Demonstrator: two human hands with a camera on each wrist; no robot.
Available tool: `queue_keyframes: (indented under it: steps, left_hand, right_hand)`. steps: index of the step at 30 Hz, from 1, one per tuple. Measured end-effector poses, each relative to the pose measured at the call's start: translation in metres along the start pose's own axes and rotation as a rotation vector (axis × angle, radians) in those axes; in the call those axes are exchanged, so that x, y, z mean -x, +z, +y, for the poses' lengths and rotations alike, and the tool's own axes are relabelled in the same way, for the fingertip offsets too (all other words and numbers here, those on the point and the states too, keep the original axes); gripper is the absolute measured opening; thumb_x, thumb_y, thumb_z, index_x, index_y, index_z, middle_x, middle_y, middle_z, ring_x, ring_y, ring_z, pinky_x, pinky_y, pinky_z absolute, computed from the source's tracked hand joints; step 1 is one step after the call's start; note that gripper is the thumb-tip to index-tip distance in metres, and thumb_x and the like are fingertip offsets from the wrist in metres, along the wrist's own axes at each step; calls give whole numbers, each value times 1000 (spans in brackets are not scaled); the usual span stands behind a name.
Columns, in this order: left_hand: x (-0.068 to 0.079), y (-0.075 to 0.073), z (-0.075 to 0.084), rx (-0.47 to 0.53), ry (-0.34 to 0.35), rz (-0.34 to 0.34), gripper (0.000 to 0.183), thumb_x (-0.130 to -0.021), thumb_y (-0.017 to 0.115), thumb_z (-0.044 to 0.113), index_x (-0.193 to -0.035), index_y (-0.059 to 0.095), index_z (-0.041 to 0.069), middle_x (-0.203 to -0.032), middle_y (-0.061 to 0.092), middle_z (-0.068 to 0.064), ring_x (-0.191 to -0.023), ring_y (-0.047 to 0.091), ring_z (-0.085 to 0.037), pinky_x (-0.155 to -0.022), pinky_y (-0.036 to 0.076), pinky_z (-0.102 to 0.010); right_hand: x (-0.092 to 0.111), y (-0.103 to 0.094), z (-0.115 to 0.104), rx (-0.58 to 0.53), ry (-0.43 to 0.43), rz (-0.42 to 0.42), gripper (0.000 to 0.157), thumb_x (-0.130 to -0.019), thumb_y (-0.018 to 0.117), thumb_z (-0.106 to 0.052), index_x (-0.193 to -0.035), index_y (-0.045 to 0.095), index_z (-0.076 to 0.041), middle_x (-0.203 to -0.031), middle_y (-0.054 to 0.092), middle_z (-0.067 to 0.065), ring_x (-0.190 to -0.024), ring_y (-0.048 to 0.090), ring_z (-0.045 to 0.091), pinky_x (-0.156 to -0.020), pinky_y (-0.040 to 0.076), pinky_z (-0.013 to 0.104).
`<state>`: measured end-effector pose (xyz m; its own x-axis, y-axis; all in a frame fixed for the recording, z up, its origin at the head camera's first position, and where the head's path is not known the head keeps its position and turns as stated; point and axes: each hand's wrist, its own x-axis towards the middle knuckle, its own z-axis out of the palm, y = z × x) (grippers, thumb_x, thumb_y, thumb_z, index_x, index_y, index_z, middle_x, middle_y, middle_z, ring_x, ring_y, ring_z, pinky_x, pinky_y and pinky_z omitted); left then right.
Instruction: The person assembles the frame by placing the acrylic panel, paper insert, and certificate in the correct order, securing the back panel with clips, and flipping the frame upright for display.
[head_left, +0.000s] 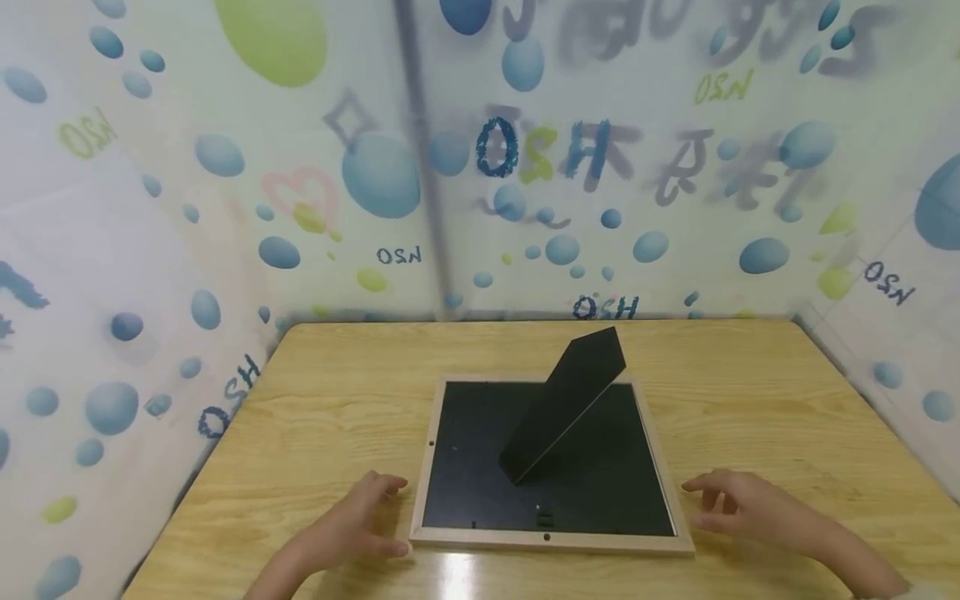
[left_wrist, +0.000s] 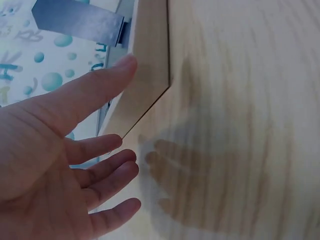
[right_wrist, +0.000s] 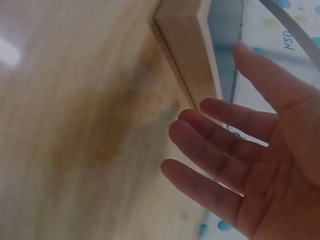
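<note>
A picture frame [head_left: 472, 454] lies back side up on the table, with a pale wooden rim and a black backing. Its black easel stand [head_left: 573, 392] is folded out and slants up to the right. Beside the frame's lower left corner is my left hand [head_left: 348, 525], its fingers spread and holding nothing. My right hand [head_left: 750, 508] hovers off the right edge with loosely bent fingers, also holding nothing. In the left wrist view, the thumb overlaps the frame's wooden side [left_wrist: 145, 65]. The right wrist view shows the fingers near the frame's corner [right_wrist: 185, 40].
The light wooden table [head_left: 337, 375] stretches around the frame on all sides. A curtain [head_left: 315, 150] printed with blue and green drops hangs behind the table and along both sides.
</note>
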<state>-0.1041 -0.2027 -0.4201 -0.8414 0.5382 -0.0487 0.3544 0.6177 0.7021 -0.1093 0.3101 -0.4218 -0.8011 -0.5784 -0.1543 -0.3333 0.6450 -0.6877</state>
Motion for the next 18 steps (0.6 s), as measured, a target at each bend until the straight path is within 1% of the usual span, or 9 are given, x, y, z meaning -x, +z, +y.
queue_keyframes:
  steps: [3,5,7,9,12,15,18]
  left_hand:
    - [1,8,-2,-28,41,13,71,-70,78,32,-121,49,-8,-102,46,-6,-95,48,-26,-86,42,-37]
    - [0,12,-2,-37,48,27,70,-69,78,33,-120,51,-6,-101,47,-4,-94,48,-23,-87,42,-36]
    - [-1,15,-1,-30,41,42,66,-68,79,32,-118,54,-4,-99,47,-3,-92,48,-20,-86,42,-35]
    - [-3,17,1,-23,31,57,64,-68,79,31,-116,55,-4,-98,49,-4,-92,49,-22,-85,43,-36]
    - [-5,18,3,-16,14,68,59,-68,80,28,-113,57,-3,-98,50,-5,-93,50,-23,-85,43,-37]
    - [-6,19,4,-26,5,79,56,-67,81,25,-111,58,-2,-97,52,-3,-92,52,-24,-85,43,-38]
    - [-7,20,3,-37,5,90,53,-66,82,22,-109,60,0,-97,53,-1,-93,53,-23,-85,44,-38]
  right_hand:
    - [1,10,1,55,-28,26,48,-83,67,-29,-108,59,11,-81,51,-7,-66,45,0,-53,41,22]
    - [1,16,1,72,-42,39,53,-80,69,-33,-109,59,10,-80,48,-8,-65,42,0,-52,39,21]
    - [1,20,0,84,-47,53,57,-78,71,-36,-110,59,10,-80,45,-8,-64,39,0,-52,37,20]
    - [1,24,0,107,-55,77,61,-76,72,-38,-110,58,11,-79,44,-9,-64,38,0,-51,36,19]
    - [3,29,0,177,-51,134,66,-72,73,-45,-110,59,8,-80,41,-10,-64,36,-1,-50,33,19]
    - [5,35,1,237,-70,199,68,-70,73,-48,-108,61,7,-79,40,-12,-65,34,-2,-50,30,18]
    - [6,41,3,254,-101,245,65,-70,74,-47,-106,62,5,-82,41,-14,-67,35,-2,-52,30,17]
